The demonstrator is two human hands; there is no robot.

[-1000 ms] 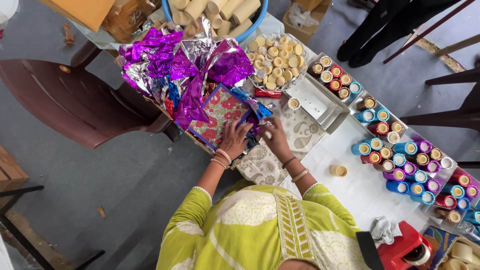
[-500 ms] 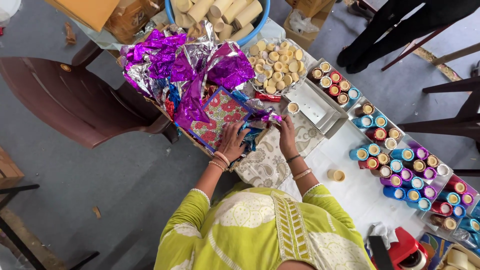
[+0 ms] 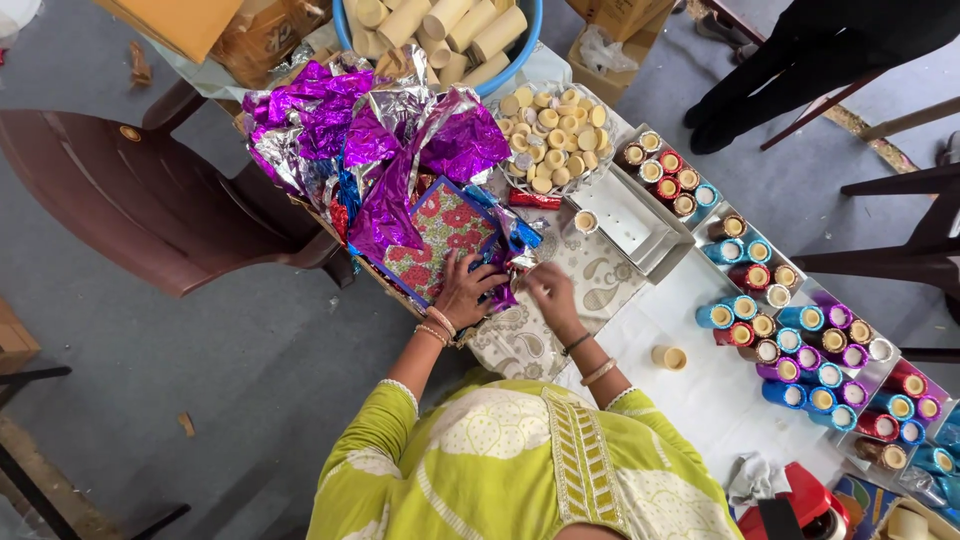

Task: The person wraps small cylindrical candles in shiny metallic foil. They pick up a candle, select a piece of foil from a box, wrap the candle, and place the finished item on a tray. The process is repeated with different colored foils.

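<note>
My left hand (image 3: 465,290) rests on a flat sheet with a red flower pattern (image 3: 440,235), fingers spread, at the edge of a heap of crumpled purple and silver foil (image 3: 375,140). My right hand (image 3: 545,290) is just to the right, fingers pinched on a small crumpled piece of foil (image 3: 520,262) above a paisley cloth (image 3: 590,275). Both wrists wear bangles. My green and white sleeves fill the bottom of the view.
A bowl of small pale discs (image 3: 550,130) and a blue tub of cardboard tubes (image 3: 440,30) stand beyond the foil. A white tray (image 3: 635,225) and rows of foil-wrapped tubes (image 3: 800,340) lie right. A brown chair (image 3: 130,195) stands left; another person's dark legs (image 3: 800,60) upper right.
My right hand has drawn back from the flowered sheet to the right, now pinching a small piece of foil. My left hand stays on the sheet.
</note>
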